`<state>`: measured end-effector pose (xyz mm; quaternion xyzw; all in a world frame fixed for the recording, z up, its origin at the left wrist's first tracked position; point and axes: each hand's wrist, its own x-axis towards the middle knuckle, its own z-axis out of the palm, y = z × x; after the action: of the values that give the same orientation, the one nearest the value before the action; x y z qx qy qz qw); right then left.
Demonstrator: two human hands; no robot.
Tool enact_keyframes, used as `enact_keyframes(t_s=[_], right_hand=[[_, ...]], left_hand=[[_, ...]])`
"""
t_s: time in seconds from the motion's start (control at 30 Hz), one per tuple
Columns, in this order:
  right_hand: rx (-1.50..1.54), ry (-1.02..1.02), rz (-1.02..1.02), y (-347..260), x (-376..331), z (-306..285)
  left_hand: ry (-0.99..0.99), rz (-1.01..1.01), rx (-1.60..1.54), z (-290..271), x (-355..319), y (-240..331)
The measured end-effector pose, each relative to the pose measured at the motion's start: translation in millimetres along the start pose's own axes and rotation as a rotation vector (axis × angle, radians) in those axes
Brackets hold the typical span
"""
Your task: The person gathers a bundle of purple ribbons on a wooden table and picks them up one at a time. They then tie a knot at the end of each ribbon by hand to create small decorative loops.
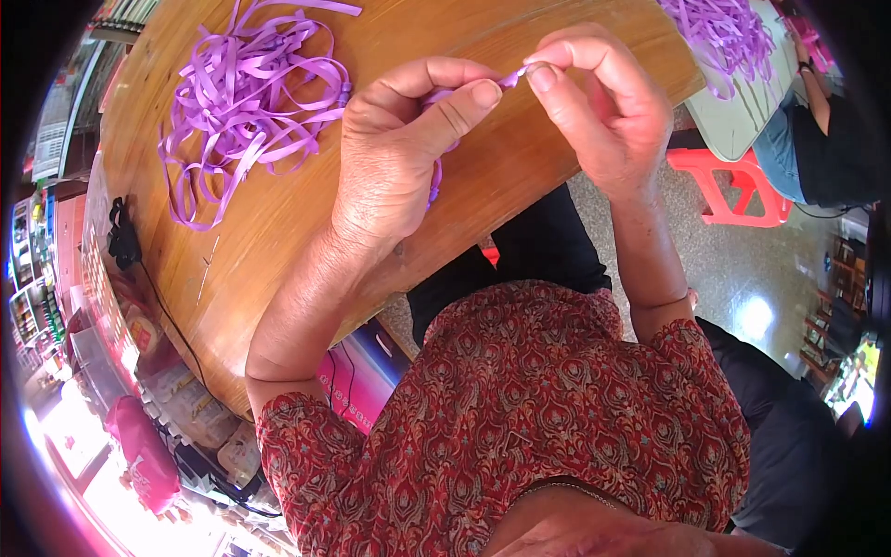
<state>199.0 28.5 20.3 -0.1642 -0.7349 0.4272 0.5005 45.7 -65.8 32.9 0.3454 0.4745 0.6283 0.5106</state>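
My left hand is closed above the wooden table, pinching a narrow purple ribbon between thumb and forefinger. More of this ribbon runs through the palm and hangs below that hand. Thumb and forefinger of my right hand are pinched together at the ribbon's other end, where a small pale tip shows. Only a short twisted stretch lies between the two hands. To the left of my left hand, a loose tangled heap of purple ribbons rests on the table, with small darker purple pieces among them.
On the wooden table lie a thin metal tool and a black object with a cord. At right, a pale table bears more purple ribbons. A red plastic stool and a seated person are beside it.
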Motion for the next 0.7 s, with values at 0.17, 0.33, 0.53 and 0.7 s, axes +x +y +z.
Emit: enact_keyframes(t_s=[0.17, 0.33, 0.53, 0.7], right_hand=[[-0.196, -0.092, -0.096, -19, 12, 2], [-0.485, -0.253, -0.376, -19, 16, 0], [-0.541, -0.306, -0.520, -20, 25, -10], [-0.401, -0.347, -0.402, -7, 16, -21]], left_hand=[[0.016, -0.021, -0.048, 3, -1, 1], [0.030, 0.033, -0.055, 4, -3, -3], [0.026, 0.073, 0.259, 1, -4, 2], [0.059, 0.119, 0.316, 5, -5, 0]])
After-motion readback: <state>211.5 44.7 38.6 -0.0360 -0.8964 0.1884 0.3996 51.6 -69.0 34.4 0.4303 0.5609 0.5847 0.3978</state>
